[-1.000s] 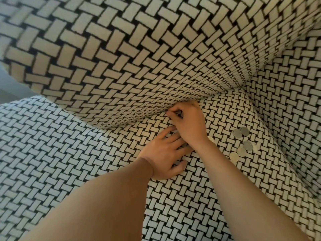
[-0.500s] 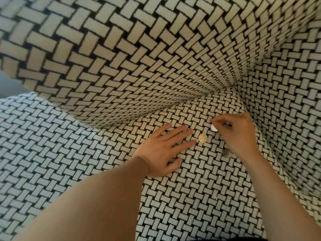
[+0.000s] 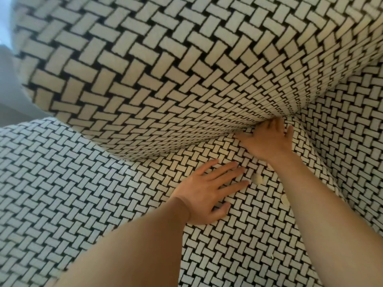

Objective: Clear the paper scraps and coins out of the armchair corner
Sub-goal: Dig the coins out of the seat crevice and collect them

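Overhanging cushion (image 3: 165, 79) fills the upper frame, leaving only a tight crease above the seat (image 3: 83, 183). The corner at centre right is plugged by the right hand (image 3: 267, 141), fingers spread. Side panel (image 3: 352, 152) walls off the right. Left hand (image 3: 205, 191) lies flat mid-frame. The narrow strip between the forearms is passable, with a pale round piece (image 3: 257, 179) in it. Lower-left seat is open.

The right hand (image 3: 267, 140) reaches into the crease where the armrest (image 3: 165, 79) meets the seat (image 3: 83, 183). Its longest fingertips are hidden there, and contact with any object cannot be determined. One pale disc (image 3: 257, 179) is blurred; coin or paper cannot be resolved. A second disc (image 3: 285, 199) is partly covered by the right forearm (image 3: 331, 224). Both forearms are cut off by the bottom edge.
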Demonstrator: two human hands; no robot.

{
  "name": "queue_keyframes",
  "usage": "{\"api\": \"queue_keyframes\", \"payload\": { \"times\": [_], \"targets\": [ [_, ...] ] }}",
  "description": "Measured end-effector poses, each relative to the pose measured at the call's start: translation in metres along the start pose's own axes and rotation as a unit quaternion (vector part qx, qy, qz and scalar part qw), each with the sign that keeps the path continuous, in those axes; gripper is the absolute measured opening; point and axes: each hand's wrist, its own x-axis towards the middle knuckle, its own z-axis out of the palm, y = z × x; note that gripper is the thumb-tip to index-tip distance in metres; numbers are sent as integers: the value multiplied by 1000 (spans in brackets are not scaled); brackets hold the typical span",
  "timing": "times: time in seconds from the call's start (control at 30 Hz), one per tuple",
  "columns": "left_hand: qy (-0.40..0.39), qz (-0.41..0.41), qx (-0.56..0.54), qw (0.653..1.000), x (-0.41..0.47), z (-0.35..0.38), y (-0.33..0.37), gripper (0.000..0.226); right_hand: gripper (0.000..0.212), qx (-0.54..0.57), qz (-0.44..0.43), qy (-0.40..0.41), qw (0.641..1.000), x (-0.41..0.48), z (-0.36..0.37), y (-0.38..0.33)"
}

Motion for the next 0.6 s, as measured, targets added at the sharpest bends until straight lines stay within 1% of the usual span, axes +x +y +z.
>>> {"api": "queue_keyframes", "payload": {
  "times": [0.07, 0.17, 0.3, 0.37, 0.47, 0.5, 0.6],
  "targets": [
    [-7, 0, -1, 1000, 0, 0, 0, 60, 106, 7, 34, -26, 999, 10, -4, 2],
    [-19, -2, 0, 1000, 0, 1, 0, 61, 105, -2, 32, -24, 999, 15, -5, -6],
    [-22, -5, 6, 1000, 1, 1, -1, 62, 90, -9, -37, 28, 999, 13, -5, -9],
    [-22, -2, 4, 1000, 1, 1, -2, 62, 79, -32, -70, 37, 996, 9, -8, -9],
    [-12, -1, 5, 1000, 1, 0, -2, 62, 49, -40, -132, 55, 989, -9, -16, -20],
    [-9, 1, 2, 1000, 2, 0, -1, 62, 44, -51, -154, 63, 985, -16, -18, -25],
    [22, 3, -11, 1000, 1, 1, 0, 59, 39, -96, -231, 73, 965, -37, -22, -48]
  ]
}}
